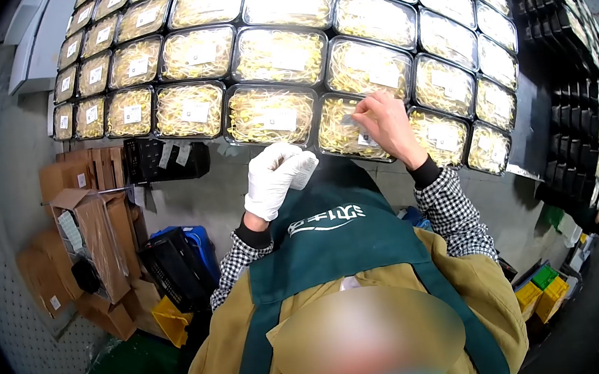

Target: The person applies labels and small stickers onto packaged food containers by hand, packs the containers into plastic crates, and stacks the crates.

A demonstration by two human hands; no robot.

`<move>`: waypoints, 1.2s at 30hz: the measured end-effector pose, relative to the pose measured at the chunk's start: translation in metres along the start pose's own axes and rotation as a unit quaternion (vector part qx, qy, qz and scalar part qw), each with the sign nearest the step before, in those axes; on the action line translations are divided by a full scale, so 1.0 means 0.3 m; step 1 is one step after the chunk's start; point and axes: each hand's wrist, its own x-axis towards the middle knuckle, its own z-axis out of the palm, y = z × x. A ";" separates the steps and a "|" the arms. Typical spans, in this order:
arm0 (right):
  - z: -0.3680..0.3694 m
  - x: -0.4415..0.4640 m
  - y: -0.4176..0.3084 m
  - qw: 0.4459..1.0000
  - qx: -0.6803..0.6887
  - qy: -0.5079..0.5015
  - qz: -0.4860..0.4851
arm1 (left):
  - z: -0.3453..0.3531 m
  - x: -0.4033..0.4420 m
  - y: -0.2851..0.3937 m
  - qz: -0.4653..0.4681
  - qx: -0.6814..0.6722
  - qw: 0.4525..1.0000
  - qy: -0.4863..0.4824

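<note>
The gloved left hand (281,180) is held with curled fingers; the bare right hand (384,122), fingers bunched, is poised over 1 front-row sprout tray (344,134). Whether anything is gripped by either cannot be told. More trays (281,54) are ranked beyond.

Rows of sprout trays (278,55), stacked black trays (553,18) and cardboard boxes (102,235) mark a food-packing workroom.

Cardboard boxes (114,245) sit near a black crate (172,269) and a yellow bin (172,322).
</note>
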 end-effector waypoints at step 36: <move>-0.144 -0.377 0.227 0.883 0.044 0.273 0.380 | 0.120 -0.042 -0.010 -0.106 0.035 0.936 -0.334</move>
